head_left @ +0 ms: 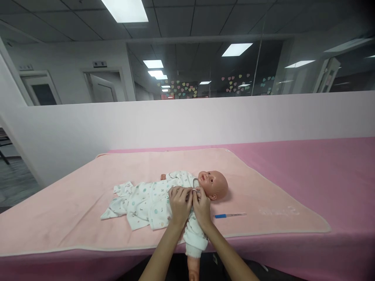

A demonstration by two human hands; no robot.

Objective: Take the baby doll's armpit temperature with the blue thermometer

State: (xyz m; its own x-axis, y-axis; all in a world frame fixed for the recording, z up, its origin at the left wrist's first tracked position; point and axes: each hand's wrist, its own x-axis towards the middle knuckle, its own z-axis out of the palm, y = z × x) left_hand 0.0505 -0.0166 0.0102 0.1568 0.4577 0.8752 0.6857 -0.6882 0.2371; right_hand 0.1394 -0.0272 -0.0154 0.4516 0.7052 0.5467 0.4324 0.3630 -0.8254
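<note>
A baby doll lies on its back, head toward the right, dressed in a white patterned baby shirt and matching pants. At the front of the shirt, just below the doll's neck, my left hand and my right hand meet, almost touching. Both have bent fingers pinched at the shirt's neckline, where a thin grey-edged strip shows. My fingers partly hide the exact bit of cloth. One doll arm hangs toward me over the table's front edge, beneath my wrists.
Under the doll a peach blanket covers much of a pink-covered table. A slim stick with a blue end, resembling a thermometer, lies right of my right hand. Behind the table rises a white half wall with glass above.
</note>
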